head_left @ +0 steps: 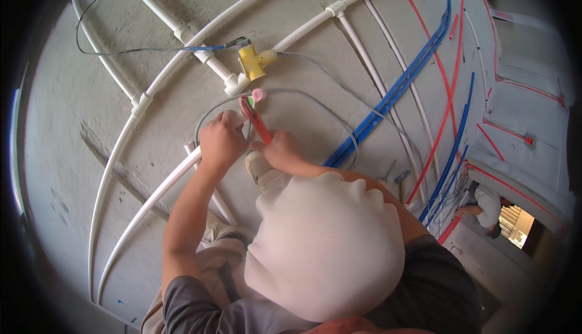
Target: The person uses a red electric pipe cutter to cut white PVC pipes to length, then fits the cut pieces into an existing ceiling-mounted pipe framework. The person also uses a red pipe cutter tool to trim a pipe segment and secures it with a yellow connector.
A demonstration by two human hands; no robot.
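Observation:
My left hand [221, 140] is closed around a white plastic pipe [142, 213] close to its upper end. The pipe curves down to the lower left in this view. In my right hand [280, 150] is a red-handled pipe cutter [262, 126], its head up at the pipe's end beside my left fingers. A small pink and green piece [257, 95] shows at that head; I cannot make out what it is. Just beyond lies a yellow corded tool [254, 62] with a black end, next to a white pipe elbow [236, 83].
White pipes joined by tee fittings [142, 102] cross the concrete floor [66, 158]. Grey cable [327, 113] loops around my hands. Blue pipes [388, 100] and red pipes [445, 113] run along the right. Another person [487, 203] is at the far right. A white cap [327, 243] hides my lap.

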